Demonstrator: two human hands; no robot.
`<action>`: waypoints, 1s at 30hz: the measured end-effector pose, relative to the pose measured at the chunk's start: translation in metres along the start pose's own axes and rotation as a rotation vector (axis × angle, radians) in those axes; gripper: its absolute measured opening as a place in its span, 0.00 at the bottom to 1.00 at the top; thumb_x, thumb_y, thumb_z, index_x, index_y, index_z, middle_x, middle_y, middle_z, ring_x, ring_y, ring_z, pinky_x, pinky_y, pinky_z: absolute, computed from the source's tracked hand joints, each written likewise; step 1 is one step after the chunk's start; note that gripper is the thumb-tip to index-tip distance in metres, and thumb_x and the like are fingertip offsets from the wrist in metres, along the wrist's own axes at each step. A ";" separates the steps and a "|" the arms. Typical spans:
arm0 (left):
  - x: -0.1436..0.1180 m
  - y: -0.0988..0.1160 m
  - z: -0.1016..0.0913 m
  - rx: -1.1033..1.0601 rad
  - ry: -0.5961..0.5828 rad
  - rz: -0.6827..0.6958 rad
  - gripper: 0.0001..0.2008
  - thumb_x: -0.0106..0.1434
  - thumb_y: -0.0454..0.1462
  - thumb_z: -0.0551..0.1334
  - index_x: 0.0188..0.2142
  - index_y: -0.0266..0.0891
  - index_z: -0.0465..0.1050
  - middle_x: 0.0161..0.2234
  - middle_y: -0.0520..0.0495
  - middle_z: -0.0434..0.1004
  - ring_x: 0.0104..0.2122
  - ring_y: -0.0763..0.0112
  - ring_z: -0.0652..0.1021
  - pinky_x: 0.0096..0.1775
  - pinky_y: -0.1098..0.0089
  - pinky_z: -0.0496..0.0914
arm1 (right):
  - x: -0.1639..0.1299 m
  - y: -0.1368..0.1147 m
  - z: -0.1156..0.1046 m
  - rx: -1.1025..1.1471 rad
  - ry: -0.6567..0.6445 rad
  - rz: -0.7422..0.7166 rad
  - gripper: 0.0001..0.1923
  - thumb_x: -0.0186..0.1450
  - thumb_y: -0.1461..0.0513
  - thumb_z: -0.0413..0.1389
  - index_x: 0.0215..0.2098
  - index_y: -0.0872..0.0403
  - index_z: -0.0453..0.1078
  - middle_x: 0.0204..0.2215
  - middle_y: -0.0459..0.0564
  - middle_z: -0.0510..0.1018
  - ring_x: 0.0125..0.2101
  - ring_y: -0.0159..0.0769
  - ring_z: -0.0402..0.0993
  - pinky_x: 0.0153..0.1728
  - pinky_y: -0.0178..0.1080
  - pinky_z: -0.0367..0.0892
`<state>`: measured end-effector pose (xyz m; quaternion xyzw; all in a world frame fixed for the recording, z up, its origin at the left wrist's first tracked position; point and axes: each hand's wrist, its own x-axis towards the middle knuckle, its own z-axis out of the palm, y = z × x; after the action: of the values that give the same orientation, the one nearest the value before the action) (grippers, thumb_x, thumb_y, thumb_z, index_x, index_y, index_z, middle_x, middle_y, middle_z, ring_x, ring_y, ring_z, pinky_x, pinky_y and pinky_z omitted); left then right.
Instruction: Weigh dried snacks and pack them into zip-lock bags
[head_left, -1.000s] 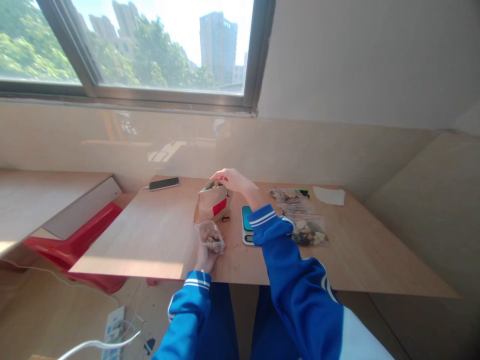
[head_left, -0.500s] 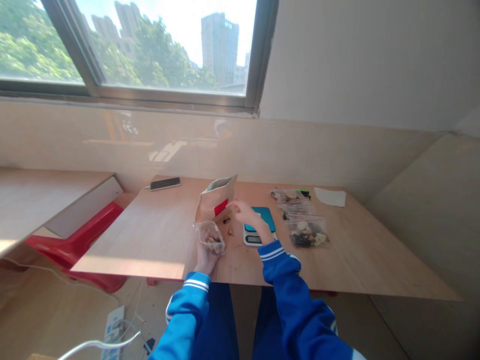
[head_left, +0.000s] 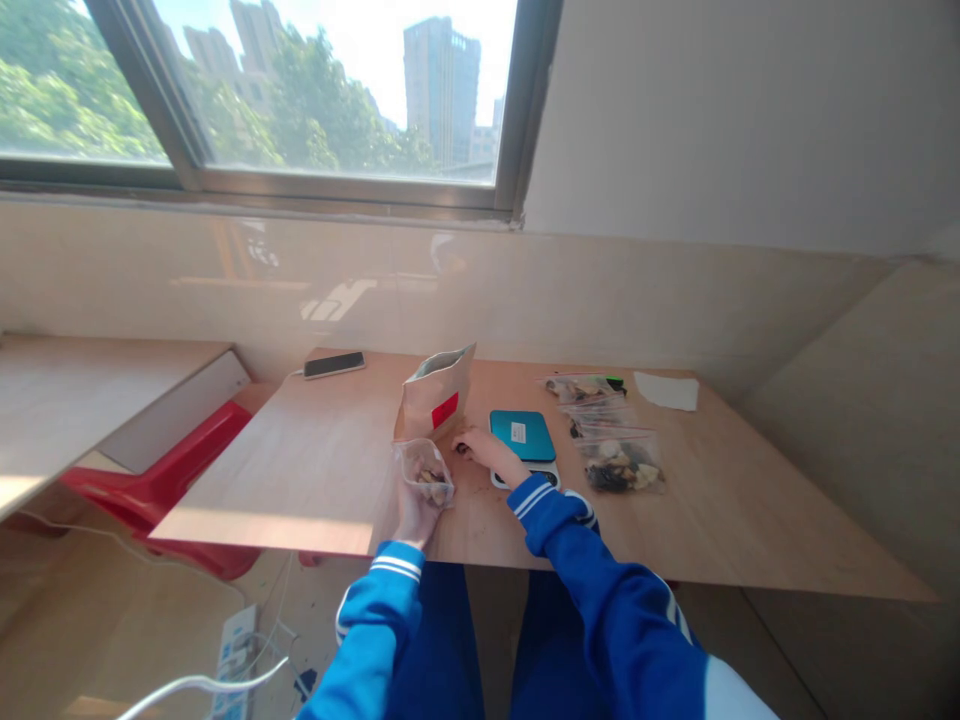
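Note:
My left hand (head_left: 416, 515) is wrapped round an open clear plastic bag (head_left: 409, 457) from below. Brown dried pieces (head_left: 430, 484), perhaps mushrooms, lie inside that bag. Just right of it, my right hand (head_left: 484, 450) reaches down to the table, its fingertips closed on a small dark dried piece (head_left: 460, 449). Behind the plastic bag stands an open kraft paper pouch (head_left: 418, 410) with a red label (head_left: 445, 411). A kitchen scale (head_left: 534, 435) with a teal top sits beyond my right wrist, which partly covers its display.
Several zip bags of dried pieces (head_left: 621, 465) lie right of the scale, with a white paper (head_left: 666, 391) farther back. A phone (head_left: 334, 364) on a cable rests at the back left. A red stool (head_left: 161, 470) stands left of the table (head_left: 750, 500), above a power strip (head_left: 234, 650).
My right hand has come down from beside the pouch to the table, onto the small dark piece. The scale's top is uncovered now. My left hand keeps holding the plastic bag.

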<state>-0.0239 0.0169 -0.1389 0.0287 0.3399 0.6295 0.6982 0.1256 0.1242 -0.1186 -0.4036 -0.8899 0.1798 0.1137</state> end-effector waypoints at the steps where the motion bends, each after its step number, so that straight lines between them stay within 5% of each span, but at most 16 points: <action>1: 0.000 0.000 0.000 0.001 0.002 0.001 0.11 0.64 0.43 0.57 0.45 0.45 0.69 0.32 0.48 0.78 0.30 0.66 0.80 0.34 0.64 0.75 | -0.003 -0.001 0.000 0.004 0.011 0.001 0.18 0.58 0.76 0.53 0.38 0.53 0.76 0.39 0.51 0.81 0.42 0.36 0.76 0.46 0.36 0.68; 7: 0.000 0.001 0.001 0.018 -0.007 -0.009 0.09 0.62 0.41 0.59 0.42 0.43 0.71 0.30 0.48 0.77 0.29 0.67 0.79 0.32 0.65 0.75 | -0.003 -0.011 -0.027 0.043 0.104 0.014 0.14 0.58 0.76 0.53 0.35 0.55 0.75 0.35 0.52 0.81 0.38 0.38 0.76 0.43 0.38 0.68; 15: -0.003 0.000 0.003 0.029 -0.020 0.009 0.09 0.60 0.41 0.62 0.39 0.42 0.70 0.32 0.47 0.78 0.29 0.68 0.79 0.31 0.68 0.74 | 0.013 -0.047 -0.137 0.439 0.529 -0.099 0.14 0.62 0.63 0.58 0.47 0.52 0.68 0.40 0.48 0.80 0.39 0.34 0.77 0.41 0.37 0.71; 19: -0.004 0.001 0.003 0.033 -0.021 0.011 0.08 0.63 0.42 0.59 0.38 0.42 0.71 0.32 0.47 0.78 0.28 0.67 0.79 0.30 0.69 0.74 | 0.030 -0.070 -0.162 0.397 0.598 -0.154 0.10 0.62 0.61 0.59 0.43 0.52 0.69 0.38 0.48 0.79 0.40 0.35 0.76 0.44 0.39 0.70; 23: -0.004 0.002 0.002 0.021 -0.023 0.016 0.12 0.66 0.45 0.52 0.42 0.44 0.71 0.34 0.46 0.79 0.29 0.67 0.79 0.30 0.68 0.74 | 0.032 -0.074 -0.147 0.265 0.614 -0.202 0.09 0.65 0.62 0.55 0.42 0.53 0.72 0.47 0.52 0.76 0.49 0.38 0.70 0.54 0.43 0.62; 26: -0.003 0.001 -0.001 0.004 -0.026 0.009 0.15 0.66 0.46 0.51 0.46 0.45 0.69 0.36 0.44 0.79 0.32 0.64 0.80 0.31 0.66 0.74 | 0.016 -0.064 -0.115 0.257 0.663 -0.040 0.15 0.70 0.64 0.44 0.48 0.55 0.70 0.49 0.55 0.73 0.48 0.37 0.69 0.51 0.41 0.64; 30: -0.005 0.003 -0.006 -0.039 -0.053 0.002 0.18 0.65 0.48 0.52 0.50 0.45 0.68 0.39 0.42 0.79 0.38 0.61 0.80 0.37 0.62 0.74 | -0.005 -0.047 -0.056 0.119 0.352 0.143 0.16 0.67 0.70 0.43 0.45 0.57 0.71 0.44 0.56 0.75 0.46 0.37 0.70 0.49 0.41 0.64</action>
<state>-0.0289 0.0109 -0.1398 0.0322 0.3090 0.6358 0.7066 0.1169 0.1044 -0.0486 -0.4837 -0.8130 0.1664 0.2781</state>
